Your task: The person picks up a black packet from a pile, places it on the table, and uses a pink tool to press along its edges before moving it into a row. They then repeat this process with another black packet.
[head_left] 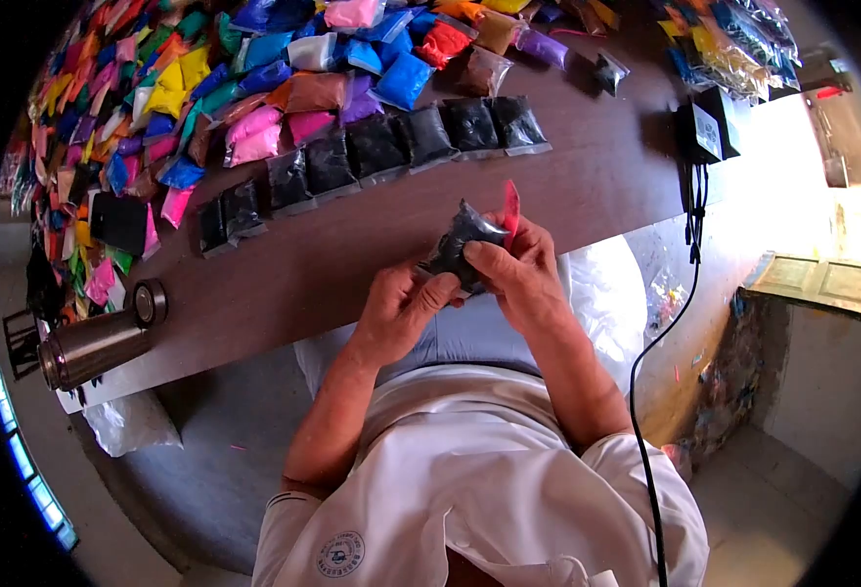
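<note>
A small clear packet with black filling (464, 235) is held above the table's front edge between both hands. My left hand (406, 301) pinches its lower left side with thumb and fingers. My right hand (520, 269) presses its thumb on the packet's right side. A flat red piece (512, 209) sticks up from between the fingers of my right hand. Beyond the hands, several black packets (378, 147) lie in a row on the brown table (587, 186), and two more (242, 207) lie at the row's left end.
A large heap of coloured packets (254, 78) covers the table's back left. A metal flask (93, 349) lies at the left, with a round lid (150, 302) beside it. A black adapter (702, 134) with a hanging cable (642, 430) is at the right. More packets (733, 44) lie behind it.
</note>
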Action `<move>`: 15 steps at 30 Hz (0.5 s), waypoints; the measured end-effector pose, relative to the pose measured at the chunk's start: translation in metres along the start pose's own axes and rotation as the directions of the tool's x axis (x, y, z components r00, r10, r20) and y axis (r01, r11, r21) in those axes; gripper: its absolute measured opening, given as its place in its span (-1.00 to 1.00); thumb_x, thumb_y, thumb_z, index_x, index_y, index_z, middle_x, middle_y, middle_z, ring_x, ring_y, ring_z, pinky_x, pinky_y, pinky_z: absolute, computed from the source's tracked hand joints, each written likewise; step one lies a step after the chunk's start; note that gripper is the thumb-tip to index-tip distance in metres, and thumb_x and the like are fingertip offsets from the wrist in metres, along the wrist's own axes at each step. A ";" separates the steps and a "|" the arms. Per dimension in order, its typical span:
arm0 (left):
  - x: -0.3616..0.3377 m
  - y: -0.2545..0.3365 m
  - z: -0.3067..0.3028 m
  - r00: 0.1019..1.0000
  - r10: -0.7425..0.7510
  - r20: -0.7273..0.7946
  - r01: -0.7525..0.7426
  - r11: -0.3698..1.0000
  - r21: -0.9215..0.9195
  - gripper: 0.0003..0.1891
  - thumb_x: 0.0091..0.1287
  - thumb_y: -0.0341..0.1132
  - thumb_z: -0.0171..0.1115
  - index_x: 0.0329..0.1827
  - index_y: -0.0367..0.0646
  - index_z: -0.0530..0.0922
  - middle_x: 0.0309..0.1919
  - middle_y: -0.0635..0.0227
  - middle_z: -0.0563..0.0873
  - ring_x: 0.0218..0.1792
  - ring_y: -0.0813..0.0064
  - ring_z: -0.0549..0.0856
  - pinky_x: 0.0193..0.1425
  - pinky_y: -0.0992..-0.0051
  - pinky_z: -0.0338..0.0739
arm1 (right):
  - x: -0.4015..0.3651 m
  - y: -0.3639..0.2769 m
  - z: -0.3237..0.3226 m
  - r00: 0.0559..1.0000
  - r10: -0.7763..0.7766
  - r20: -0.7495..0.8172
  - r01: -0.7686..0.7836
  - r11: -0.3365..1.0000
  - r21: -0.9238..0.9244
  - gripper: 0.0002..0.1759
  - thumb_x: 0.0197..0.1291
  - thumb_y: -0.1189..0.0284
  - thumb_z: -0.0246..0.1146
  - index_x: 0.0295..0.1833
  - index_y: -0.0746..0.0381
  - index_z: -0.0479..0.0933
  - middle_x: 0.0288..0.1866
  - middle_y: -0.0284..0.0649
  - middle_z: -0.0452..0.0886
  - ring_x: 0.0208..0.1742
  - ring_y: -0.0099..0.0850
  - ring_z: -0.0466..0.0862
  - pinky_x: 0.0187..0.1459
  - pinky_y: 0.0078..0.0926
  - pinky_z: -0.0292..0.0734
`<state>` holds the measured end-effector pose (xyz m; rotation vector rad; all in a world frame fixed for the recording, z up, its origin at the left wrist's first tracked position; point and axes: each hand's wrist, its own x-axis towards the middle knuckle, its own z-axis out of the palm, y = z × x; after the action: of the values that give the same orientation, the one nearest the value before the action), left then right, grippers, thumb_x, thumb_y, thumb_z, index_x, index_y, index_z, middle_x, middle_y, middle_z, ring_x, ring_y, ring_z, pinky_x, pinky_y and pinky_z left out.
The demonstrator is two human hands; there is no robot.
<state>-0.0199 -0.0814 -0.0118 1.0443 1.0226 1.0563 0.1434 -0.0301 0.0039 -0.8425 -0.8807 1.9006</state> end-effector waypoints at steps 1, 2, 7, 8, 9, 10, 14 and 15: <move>0.000 -0.001 -0.001 1.000 -0.012 0.026 0.011 0.999 0.034 -0.67 0.40 -0.12 0.11 -0.24 -0.28 0.58 -0.49 0.42 0.66 -0.39 0.70 0.58 -0.25 0.63 0.48 | 0.001 0.002 -0.001 1.000 0.000 -0.001 0.000 1.000 0.000 -0.72 0.12 0.41 0.35 -0.10 0.32 0.51 -0.29 -0.32 0.62 -0.33 -0.63 0.57 -0.27 -0.62 0.55; -0.001 0.000 0.001 1.000 -0.013 0.025 0.012 0.999 0.034 -0.67 0.40 -0.12 0.11 -0.24 -0.28 0.58 -0.49 0.42 0.66 -0.39 0.70 0.58 -0.25 0.63 0.48 | 0.002 0.004 -0.002 1.000 -0.016 0.014 0.015 0.999 0.033 -0.71 0.11 0.40 0.36 -0.11 0.32 0.51 -0.29 -0.33 0.61 -0.33 -0.63 0.58 -0.27 -0.63 0.56; -0.002 0.004 0.002 1.000 -0.009 -0.009 0.009 1.000 -0.010 -0.67 0.41 -0.14 0.09 -0.19 -0.32 0.54 -0.44 0.38 0.66 -0.38 0.65 0.57 -0.23 0.60 0.50 | -0.001 -0.008 0.011 0.998 0.017 -0.055 -0.013 0.998 0.069 -0.73 0.10 0.39 0.35 -0.15 0.31 0.51 -0.32 -0.32 0.61 -0.35 -0.63 0.59 -0.30 -0.64 0.57; -0.002 0.005 0.002 1.000 -0.010 -0.010 0.010 1.000 -0.010 -0.67 0.41 -0.14 0.09 -0.19 -0.32 0.54 -0.44 0.38 0.66 -0.38 0.65 0.57 -0.23 0.60 0.50 | -0.002 -0.010 0.013 0.997 0.051 -0.055 -0.046 0.995 0.086 -0.73 0.10 0.39 0.34 -0.16 0.31 0.51 -0.33 -0.32 0.60 -0.37 -0.62 0.59 -0.32 -0.65 0.57; -0.002 0.006 0.003 1.000 -0.011 -0.011 0.010 1.000 -0.027 -0.67 0.42 -0.15 0.09 -0.19 -0.31 0.54 -0.43 0.38 0.65 -0.37 0.65 0.57 -0.22 0.59 0.50 | -0.002 -0.011 0.013 0.995 0.084 -0.055 -0.078 0.992 0.102 -0.74 0.10 0.39 0.34 -0.16 0.31 0.51 -0.34 -0.32 0.60 -0.38 -0.62 0.59 -0.34 -0.65 0.57; -0.002 0.006 0.004 1.000 -0.012 -0.010 0.011 0.999 -0.044 -0.68 0.42 -0.15 0.08 -0.20 -0.31 0.53 -0.43 0.38 0.65 -0.37 0.66 0.57 -0.22 0.59 0.49 | -0.002 -0.009 0.012 0.995 0.084 -0.056 -0.078 0.992 0.103 -0.74 0.10 0.39 0.34 -0.16 0.31 0.51 -0.34 -0.32 0.60 -0.38 -0.62 0.59 -0.34 -0.65 0.57; -0.001 0.007 0.006 1.000 0.005 -0.003 -0.005 0.999 -0.032 -0.67 0.42 -0.13 0.08 -0.21 -0.30 0.53 -0.43 0.40 0.64 -0.36 0.66 0.57 -0.21 0.59 0.49 | 0.004 0.003 0.012 0.998 0.023 -0.053 -0.019 0.997 0.071 -0.77 0.09 0.41 0.32 -0.19 0.30 0.50 -0.39 -0.29 0.60 -0.50 -0.62 0.57 -0.48 -0.68 0.53; -0.002 0.007 0.006 1.000 0.004 0.003 -0.004 0.999 -0.036 -0.67 0.42 -0.12 0.08 -0.21 -0.29 0.52 -0.43 0.40 0.63 -0.36 0.66 0.56 -0.21 0.59 0.49 | 0.005 0.004 0.013 0.997 0.004 -0.078 0.003 0.996 0.094 -0.78 0.07 0.43 0.31 -0.20 0.28 0.49 -0.41 -0.27 0.61 -0.58 -0.62 0.55 -0.59 -0.71 0.50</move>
<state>-0.0161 -0.0827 -0.0033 1.0191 0.9959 1.0726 0.1290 -0.0309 0.0064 -0.8539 -0.7380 1.8813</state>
